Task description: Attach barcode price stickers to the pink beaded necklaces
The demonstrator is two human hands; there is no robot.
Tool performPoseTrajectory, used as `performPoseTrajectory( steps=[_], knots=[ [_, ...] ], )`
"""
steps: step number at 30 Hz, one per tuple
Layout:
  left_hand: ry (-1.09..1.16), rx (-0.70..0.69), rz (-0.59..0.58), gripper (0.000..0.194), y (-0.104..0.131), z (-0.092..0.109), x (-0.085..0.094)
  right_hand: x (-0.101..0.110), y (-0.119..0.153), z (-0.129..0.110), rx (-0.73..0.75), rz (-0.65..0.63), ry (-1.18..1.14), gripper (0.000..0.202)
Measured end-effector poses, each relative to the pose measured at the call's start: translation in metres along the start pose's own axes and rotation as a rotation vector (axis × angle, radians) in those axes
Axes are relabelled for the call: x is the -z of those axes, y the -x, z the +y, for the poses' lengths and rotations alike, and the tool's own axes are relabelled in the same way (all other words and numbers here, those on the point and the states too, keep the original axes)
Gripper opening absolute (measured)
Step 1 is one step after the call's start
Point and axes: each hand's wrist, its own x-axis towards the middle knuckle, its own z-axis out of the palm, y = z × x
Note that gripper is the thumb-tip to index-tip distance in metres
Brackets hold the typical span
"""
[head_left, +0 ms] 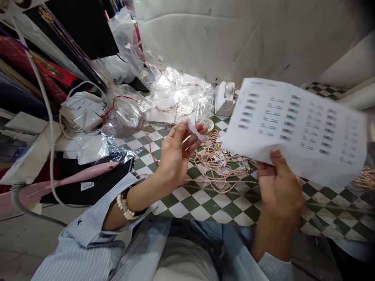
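My left hand (178, 150) is raised over the checkered table (202, 208), palm up, with a small white strip (196, 131) pinched between thumb and fingers. On the right, my right hand (278, 183) grips the lower edge of a white sheet (293, 132) printed with rows of barcodes and marks. The sheet is tilted and its right end is blurred. Between and beyond the hands lies a tangled heap of gold and pink beaded strands (216, 171) with small white tags among them.
A white tape dispenser (225, 99) stands behind the strands. Clear plastic bags (178, 95) lie at the back. On the left are a white power strip (32, 152), cables, a pink object (88, 173) and a black tray. More strands (365, 179) lie far right.
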Motion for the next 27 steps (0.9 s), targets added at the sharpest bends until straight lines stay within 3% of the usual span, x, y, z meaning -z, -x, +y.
performPoseTrajectory(
  steps=[3, 5, 7, 9, 10, 12, 14, 18, 23, 25, 27],
  knots=[
    [-0.139, -0.047, -0.15, 0.016, 0.002, 0.005, -0.001, 0.02, -0.013, -0.008, -0.119, -0.11, 0.133, 0.052],
    [-0.353, -0.002, -0.349, 0.013, 0.004, 0.008, -0.002, 0.031, -0.005, -0.022, -0.252, -0.229, 0.285, 0.052],
    [-0.579, 0.037, -0.513, 0.014, 0.007, 0.008, -0.003, 0.035, 0.011, -0.041, -0.257, -0.287, 0.453, 0.045],
    [-0.725, 0.03, -0.593, 0.02, 0.01, 0.005, -0.003, 0.03, 0.025, -0.057, -0.094, -0.381, 0.656, 0.033],
    [-0.766, 0.031, -0.615, 0.024, 0.012, 0.003, -0.003, 0.026, 0.028, -0.063, -0.059, -0.487, 0.692, 0.033],
    [-0.814, 0.062, -0.651, 0.029, 0.014, -0.001, -0.002, 0.015, 0.029, -0.065, -0.111, -0.716, 0.676, 0.035],
    [-0.837, 0.109, -0.682, 0.031, 0.016, -0.004, -0.001, 0.008, 0.024, -0.059, -0.192, -0.81, 0.608, 0.035],
    [-0.856, 0.118, -0.738, 0.03, 0.018, -0.008, 0.0, 0.008, 0.022, -0.046, -0.234, -0.731, 0.556, 0.033],
    [-0.747, 0.241, -0.748, 0.027, 0.019, -0.013, -0.005, 0.035, 0.036, -0.052, -0.223, -0.552, 0.521, 0.03],
    [-0.752, 0.16, -0.72, 0.024, 0.022, -0.012, -0.007, 0.052, 0.039, -0.056, -0.164, -0.371, 0.46, 0.027],
    [-0.897, -0.014, -0.719, 0.022, 0.027, -0.01, -0.008, 0.069, 0.04, -0.057, -0.102, -0.175, 0.375, 0.028]
  ],
)
